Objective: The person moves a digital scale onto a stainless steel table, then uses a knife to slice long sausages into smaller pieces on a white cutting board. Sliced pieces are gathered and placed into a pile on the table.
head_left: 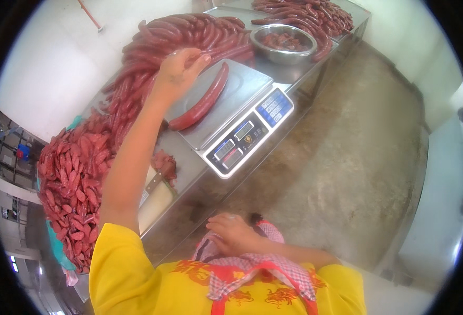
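Note:
My left hand (180, 76) reaches over the near edge of a big pile of long red sausages (181, 34), its thumb and fingers apart and close against them. I cannot make out a firm grip there. Just right of that hand, one curved sausage (204, 102) lies alone across the metal plate of a digital scale (242, 84). The scale's panel, with displays and blue keys, faces me. Low in front of my body, my right hand (234, 233) rests on a red-and-white checked cloth (252, 260), fingers loosely stretched out.
Many cut sausage pieces (74, 189) are heaped at the left. A knife (155, 182) lies by a pale board (155, 207), beside meat scraps (164, 164). Beyond the scale stand a metal bowl of pieces (284, 44) and more sausages (315, 16). Concrete floor (357, 147) stretches along the table's right side.

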Tool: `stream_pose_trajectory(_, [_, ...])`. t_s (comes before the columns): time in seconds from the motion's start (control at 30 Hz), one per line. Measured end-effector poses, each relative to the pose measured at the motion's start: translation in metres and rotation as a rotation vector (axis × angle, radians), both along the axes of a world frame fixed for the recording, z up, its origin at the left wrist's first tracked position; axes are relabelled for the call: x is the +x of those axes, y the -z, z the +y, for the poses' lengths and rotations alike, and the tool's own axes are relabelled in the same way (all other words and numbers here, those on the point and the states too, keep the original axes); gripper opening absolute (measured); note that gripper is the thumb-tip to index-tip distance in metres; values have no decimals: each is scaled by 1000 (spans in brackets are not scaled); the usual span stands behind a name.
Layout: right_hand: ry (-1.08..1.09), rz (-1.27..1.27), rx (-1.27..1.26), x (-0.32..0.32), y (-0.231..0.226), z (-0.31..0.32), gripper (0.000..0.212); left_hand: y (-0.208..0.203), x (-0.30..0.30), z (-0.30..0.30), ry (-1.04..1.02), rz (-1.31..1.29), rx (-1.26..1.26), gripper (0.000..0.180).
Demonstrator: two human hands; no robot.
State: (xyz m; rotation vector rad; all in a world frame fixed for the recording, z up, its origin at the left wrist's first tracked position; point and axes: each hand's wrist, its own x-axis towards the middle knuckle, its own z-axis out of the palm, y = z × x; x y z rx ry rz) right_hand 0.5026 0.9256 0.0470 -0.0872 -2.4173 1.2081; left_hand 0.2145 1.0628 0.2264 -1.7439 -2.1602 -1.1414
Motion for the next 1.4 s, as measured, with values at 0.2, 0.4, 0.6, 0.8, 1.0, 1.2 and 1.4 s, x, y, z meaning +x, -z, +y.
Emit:
stream_pose_trajectory(0.2, [-8,-49,-36,11,1,10,29,13,5,14,3,-30,-17,45])
stream_pose_trajectory(0.4, [-10,-89,-82,17,2,20,30,29,7,29,-9,-64,-65,48])
stream_pose_trajectory(0.6, [-6,-119,-106,18,1,26,30,40,2,39,0,-76,-100,50])
stream_pose_trajectory(0.8, [-14,-134,-122,14,10,27,30,64,-15,37,-40,-20,-163,52])
stream_pose_trajectory(1.0, [-78,-81,-77,-8,15,23,32,106,4,7,-109,116,-539,61])
stream_pose_trajectory(1.2, [-133,-124,-4,-39,4,16,31,96,-13,-32,-264,-225,-462,48])
stream_pose_trajectory(1.4, [-226,-111,90,-99,-3,-2,32,43,-62,-189,-297,-547,10,45])
